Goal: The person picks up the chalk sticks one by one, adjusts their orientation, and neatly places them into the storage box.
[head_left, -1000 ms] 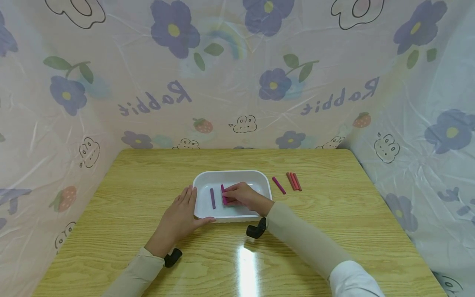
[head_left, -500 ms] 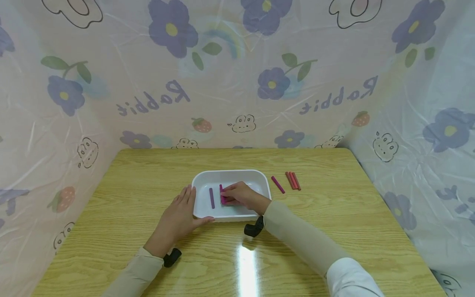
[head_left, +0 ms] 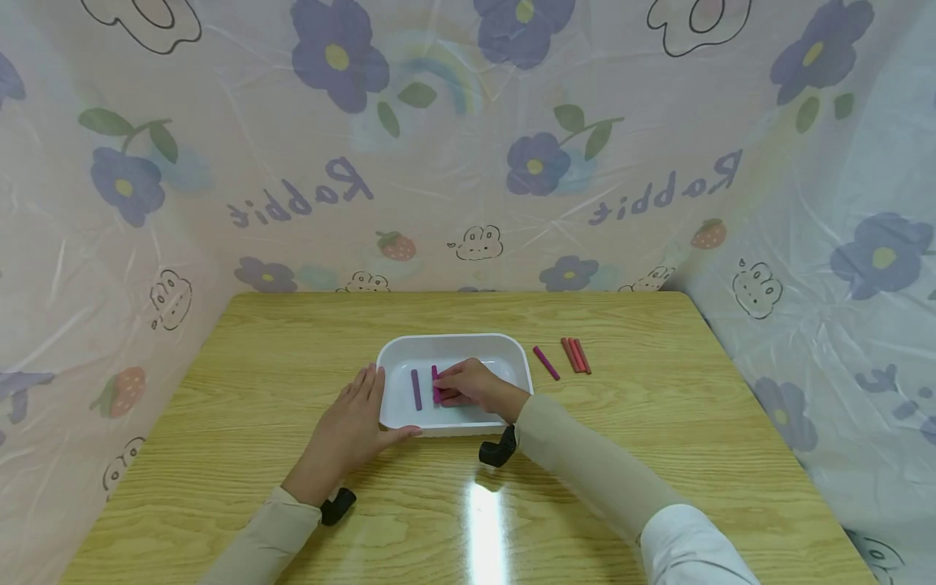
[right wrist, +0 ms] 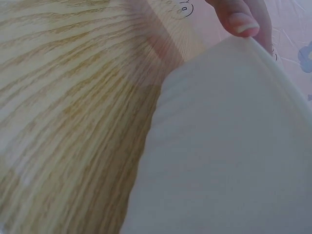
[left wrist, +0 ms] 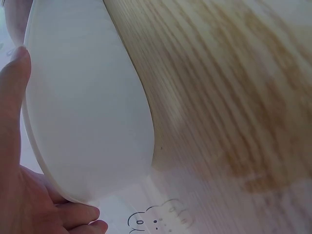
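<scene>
A white plastic tray (head_left: 395,348) sits on the table. My left hand (head_left: 347,426) holds its near left corner, with the thumb (left wrist: 17,73) along the front rim and the fingers (left wrist: 78,214) against the left end. Inside the tray my right hand (head_left: 475,385) pinches a magenta crayon (head_left: 435,372) low over the bottom; the fingertips partly cover it. A purple crayon (head_left: 416,390) lies to its left in the tray. In the right wrist view, the tray's outer wall (right wrist: 219,146) hides the right fingers and the crayon.
A magenta crayon (head_left: 546,363) lies on the wooden table (head_left: 643,390) right of the tray. Further right, several red and brown crayons (head_left: 576,356) lie side by side. Printed cloth (head_left: 417,187) surrounds the table at the back and sides.
My right hand stays at nearly the same spot in the tray, and the magenta crayon at its fingertips has shifted slightly. The left hand keeps its place on the tray.
</scene>
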Action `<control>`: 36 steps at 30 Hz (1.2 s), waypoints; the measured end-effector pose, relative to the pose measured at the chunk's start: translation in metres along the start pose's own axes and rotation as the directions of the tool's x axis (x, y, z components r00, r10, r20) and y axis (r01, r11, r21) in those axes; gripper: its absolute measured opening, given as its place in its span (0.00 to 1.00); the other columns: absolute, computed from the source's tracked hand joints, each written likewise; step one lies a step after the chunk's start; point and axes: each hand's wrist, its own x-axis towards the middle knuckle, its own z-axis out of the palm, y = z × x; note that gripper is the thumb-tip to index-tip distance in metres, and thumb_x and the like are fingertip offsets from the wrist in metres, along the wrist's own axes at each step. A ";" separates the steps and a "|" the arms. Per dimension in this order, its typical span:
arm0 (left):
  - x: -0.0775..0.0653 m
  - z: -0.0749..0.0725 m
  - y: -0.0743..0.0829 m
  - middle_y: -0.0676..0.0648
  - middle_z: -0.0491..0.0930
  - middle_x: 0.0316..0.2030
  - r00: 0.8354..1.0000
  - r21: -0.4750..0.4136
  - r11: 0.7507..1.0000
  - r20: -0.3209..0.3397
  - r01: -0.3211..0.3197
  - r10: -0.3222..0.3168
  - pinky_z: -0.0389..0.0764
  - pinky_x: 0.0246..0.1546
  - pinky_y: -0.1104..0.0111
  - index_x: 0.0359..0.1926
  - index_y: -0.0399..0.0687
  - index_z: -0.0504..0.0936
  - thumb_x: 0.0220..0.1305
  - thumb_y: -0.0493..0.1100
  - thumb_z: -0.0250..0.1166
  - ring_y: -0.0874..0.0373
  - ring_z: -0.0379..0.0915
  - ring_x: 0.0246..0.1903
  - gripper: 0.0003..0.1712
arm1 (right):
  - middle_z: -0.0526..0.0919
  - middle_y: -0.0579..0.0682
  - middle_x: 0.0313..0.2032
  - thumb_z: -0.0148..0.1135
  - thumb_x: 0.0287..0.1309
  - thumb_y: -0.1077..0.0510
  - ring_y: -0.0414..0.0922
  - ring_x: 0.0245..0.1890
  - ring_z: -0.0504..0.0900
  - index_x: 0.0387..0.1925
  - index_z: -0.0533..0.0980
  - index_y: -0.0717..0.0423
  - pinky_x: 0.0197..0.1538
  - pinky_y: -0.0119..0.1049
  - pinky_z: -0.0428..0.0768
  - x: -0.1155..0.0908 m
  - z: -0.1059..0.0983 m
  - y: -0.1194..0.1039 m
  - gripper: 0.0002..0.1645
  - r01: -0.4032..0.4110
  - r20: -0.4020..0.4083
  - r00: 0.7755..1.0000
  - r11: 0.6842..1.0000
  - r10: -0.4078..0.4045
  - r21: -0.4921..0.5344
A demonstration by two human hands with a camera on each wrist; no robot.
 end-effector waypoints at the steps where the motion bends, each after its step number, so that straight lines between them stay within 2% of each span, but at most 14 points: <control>1: 0.000 0.000 0.000 0.34 0.48 0.69 1.000 0.003 1.000 0.002 0.002 -0.002 0.55 0.64 0.51 0.70 0.31 0.48 0.45 0.84 0.45 0.43 0.43 0.68 0.69 | 0.83 0.57 0.29 0.60 0.59 0.64 0.45 0.28 0.83 0.43 0.78 0.70 0.37 0.37 0.82 0.000 0.000 0.000 0.13 -0.001 -0.001 1.000 1.000 0.001 -0.004; 17: 0.001 0.000 0.000 0.33 0.48 0.69 1.000 -0.001 1.000 -0.001 -0.005 0.005 0.55 0.63 0.50 0.70 0.31 0.48 0.46 0.83 0.45 0.42 0.43 0.68 0.68 | 0.84 0.58 0.31 0.61 0.58 0.63 0.46 0.30 0.84 0.42 0.79 0.69 0.38 0.38 0.82 -0.003 0.000 -0.002 0.13 0.012 0.004 1.000 1.000 -0.012 -0.018; 24: 0.003 0.001 0.000 0.33 0.50 0.68 1.000 0.009 1.000 -0.009 -0.014 0.014 0.55 0.63 0.50 0.69 0.31 0.49 0.46 0.84 0.44 0.42 0.44 0.68 0.69 | 0.84 0.60 0.35 0.59 0.60 0.62 0.50 0.35 0.84 0.43 0.78 0.69 0.40 0.39 0.82 -0.004 -0.002 -0.003 0.13 0.015 0.019 1.000 1.000 -0.014 -0.019; 36: 0.001 0.001 0.000 0.33 0.50 0.68 1.000 0.011 1.000 -0.007 -0.004 0.004 0.54 0.64 0.51 0.69 0.31 0.49 0.45 0.84 0.45 0.42 0.44 0.68 0.69 | 0.84 0.60 0.35 0.58 0.61 0.63 0.49 0.34 0.84 0.44 0.77 0.70 0.39 0.38 0.82 -0.003 -0.001 -0.001 0.13 0.018 0.024 1.000 1.000 -0.018 -0.002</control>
